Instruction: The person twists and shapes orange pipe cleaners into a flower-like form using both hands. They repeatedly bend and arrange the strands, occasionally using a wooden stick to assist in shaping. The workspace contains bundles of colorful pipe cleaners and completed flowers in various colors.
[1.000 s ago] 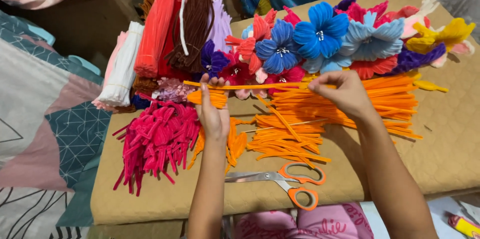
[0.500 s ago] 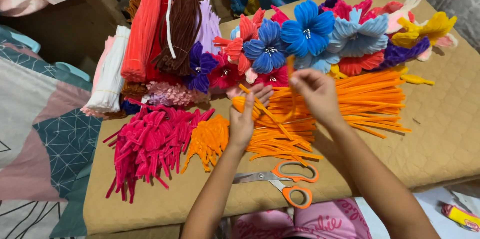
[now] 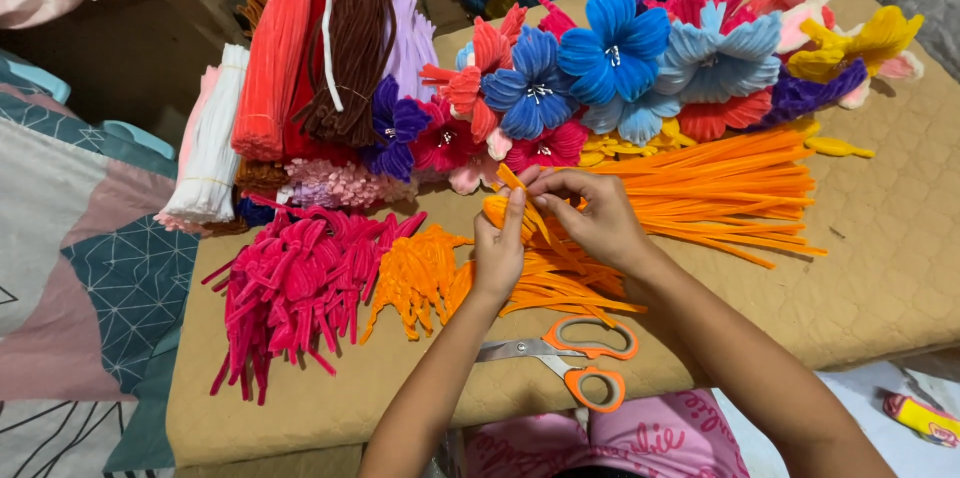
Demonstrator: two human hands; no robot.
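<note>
One bent orange pipe cleaner (image 3: 520,200)

Bright, even light from overhead — colours saturated, no glare. Soft short shadows under the forearms and scissors (image 3: 572,358) on the tan surface (image 3: 880,268). Mostly sharp — slight softness at the fingertips, mild wide-angle stretch at corners, dimmer top-left.

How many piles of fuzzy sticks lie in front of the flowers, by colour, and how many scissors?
Pink pile: 1
Orange piles: 2, the short bent pieces and the long straight sticks
Scissors: 1
Total: 4
The left hand and right hand pinch one orange piece, not counted.
</note>
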